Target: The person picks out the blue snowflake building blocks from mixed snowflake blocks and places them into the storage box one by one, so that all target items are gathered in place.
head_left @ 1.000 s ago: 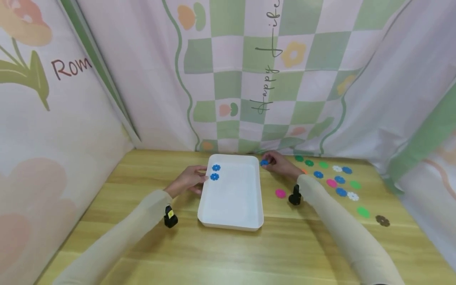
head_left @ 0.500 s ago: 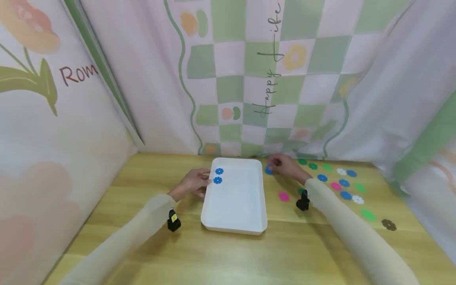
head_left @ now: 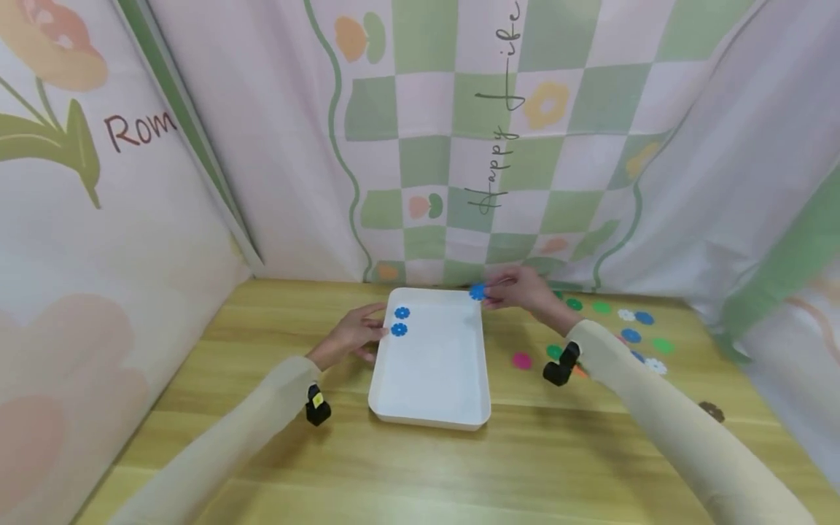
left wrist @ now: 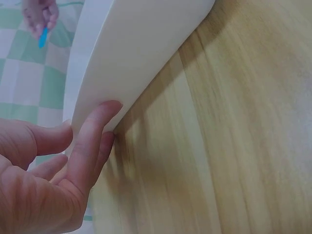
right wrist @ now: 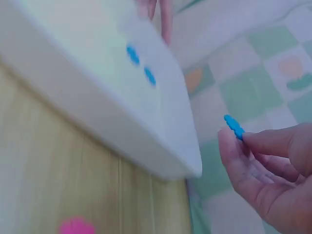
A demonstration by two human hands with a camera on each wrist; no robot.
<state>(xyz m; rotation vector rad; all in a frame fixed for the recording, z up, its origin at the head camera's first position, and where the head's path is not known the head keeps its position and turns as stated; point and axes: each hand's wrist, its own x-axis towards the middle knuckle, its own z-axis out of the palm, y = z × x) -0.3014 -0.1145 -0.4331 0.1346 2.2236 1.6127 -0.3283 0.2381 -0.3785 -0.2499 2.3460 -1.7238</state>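
My right hand (head_left: pixel 521 288) pinches a blue flower-shaped plastic disc (head_left: pixel 478 292) between thumb and fingertips, above the far right corner of the white tray (head_left: pixel 429 419). In the right wrist view the disc (right wrist: pixel 234 126) stands edge-on, apart from the tray wall. My left hand (head_left: pixel 354 332) holds the tray's left side, its thumb at the rim and its fingers (left wrist: pixel 92 131) against the outer wall. Inside the tray, near the upper left, lie two blue flower-shaped discs, one farther back (head_left: pixel 402 313) and one nearer (head_left: pixel 399 329).
Right of the tray, a pink disc (head_left: pixel 521 361) and a green disc (head_left: pixel 554 351) lie on the wooden table (head_left: pixel 420 474). Several more discs, including a white one (head_left: pixel 655 366) and a brown one (head_left: pixel 712 411), are scattered farther right. A patterned curtain (head_left: pixel 420 160) hangs behind the table.
My right hand has lifted the blue disc from beside the tray and moved left with it, over the tray's far right corner. The left hand stays at the tray's left side.
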